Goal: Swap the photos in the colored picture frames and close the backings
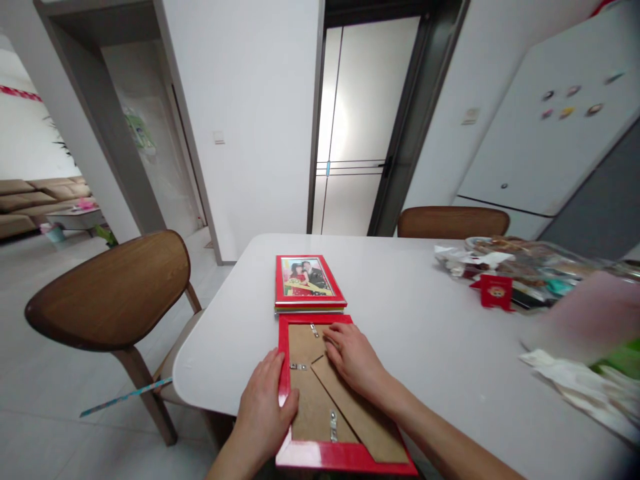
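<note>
A red picture frame lies face down on the table in front of me, its brown backing board upward. My left hand grips the frame's left side, thumb over the inner edge. Bent and close together, the fingers of my right hand press on the board's upper right; whatever they pinch is hidden. Metal clips show at the top, the left and the bottom. The board's stand leg slants to the lower right. Just beyond is a stack of frames, topped by a red framed photo of two people.
The white table has rounded corners. Plastic-wrapped items, a red packet and white tissue lie at its right. A wooden chair stands at the left and another chair at the far side.
</note>
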Demonstrator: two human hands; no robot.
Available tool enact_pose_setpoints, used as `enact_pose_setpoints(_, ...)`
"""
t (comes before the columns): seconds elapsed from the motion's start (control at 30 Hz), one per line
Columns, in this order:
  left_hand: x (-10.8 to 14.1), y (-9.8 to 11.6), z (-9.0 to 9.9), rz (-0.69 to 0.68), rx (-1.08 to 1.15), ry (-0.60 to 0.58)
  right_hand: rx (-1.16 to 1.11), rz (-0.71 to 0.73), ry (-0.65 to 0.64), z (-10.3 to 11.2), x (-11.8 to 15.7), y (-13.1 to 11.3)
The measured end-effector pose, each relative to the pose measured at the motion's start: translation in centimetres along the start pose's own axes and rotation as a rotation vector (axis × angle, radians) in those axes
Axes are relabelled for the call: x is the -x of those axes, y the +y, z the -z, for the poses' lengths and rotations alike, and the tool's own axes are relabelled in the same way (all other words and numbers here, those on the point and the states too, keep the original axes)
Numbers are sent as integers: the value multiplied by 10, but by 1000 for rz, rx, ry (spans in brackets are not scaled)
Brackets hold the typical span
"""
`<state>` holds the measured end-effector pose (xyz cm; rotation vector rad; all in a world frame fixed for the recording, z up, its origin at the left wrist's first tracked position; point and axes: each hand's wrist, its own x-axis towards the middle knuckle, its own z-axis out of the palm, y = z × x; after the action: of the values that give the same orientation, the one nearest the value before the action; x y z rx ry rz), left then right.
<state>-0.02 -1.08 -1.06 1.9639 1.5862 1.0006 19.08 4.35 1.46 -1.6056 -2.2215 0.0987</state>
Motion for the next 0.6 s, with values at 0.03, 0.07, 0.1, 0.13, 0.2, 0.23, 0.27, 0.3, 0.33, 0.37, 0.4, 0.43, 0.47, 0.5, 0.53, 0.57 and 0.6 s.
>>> enact_pose_setpoints(0.03, 0, 0, 0, 3, 16, 4, 6, -4, -5, -3, -6, -4)
enact_pose_setpoints(0.07, 0, -1, -1, 5, 26, 8, 12, -11, -4, -6, -11, -7)
enact_pose_setpoints(0.1, 0, -1, -1, 4, 28, 9, 16, -18, 0, -9, -15, -9)
enact_pose_setpoints(0.13, 0, -1, -1, 2, 25, 11, 18, -23, 6, -12, -18, -10)
enact_pose_setpoints(0.2, 1, -2, -2, -5, 5, 9, 20, -25, 13, -16, -21, -10)
enact_pose_setpoints(0.23, 1, -2, -2, -8, -5, 8, 19, -23, 14, -17, -21, -10)
enact_pose_setpoints(0.27, 1, -2, -2, -11, -12, 7, 18, -21, 15, -17, -20, -10)
enact_pose_setpoints(0.3, 1, -2, -2, -13, -17, 7, 17, -20, 15, -17, -18, -10)
enact_pose_setpoints(0.33, 1, -2, -3, -14, -18, 8, 19, -22, 16, -16, -16, -11)
enact_pose_setpoints(0.37, 1, -2, -3, -14, -17, 11, 16, -17, 18, -15, -13, -12)
enact_pose_setpoints(0.4, 1, -2, -3, -16, -15, 15, 7, -2, 18, -13, -9, -15)
enact_pose_setpoints(0.43, 1, -3, -3, -20, -14, 20, -12, 26, 15, -12, -5, -18)
enact_pose_setpoints(0.47, 1, -3, -4, -27, -15, 25, -39, 65, 4, -11, -2, -22)
enact_pose_setpoints(0.5, 0, -3, -4, -35, -18, 29, -71, 110, -12, -11, 2, -26)
enact_pose_setpoints(0.53, 0, -3, -4, -44, -24, 33, -103, 153, -31, -11, 5, -30)
enact_pose_setpoints(0.57, 0, -3, -4, -51, -33, 33, -128, 183, -48, -11, 7, -34)
enact_pose_setpoints(0.6, 1, -3, -4, -55, -44, 30, -142, 195, -61, -11, 7, -38)
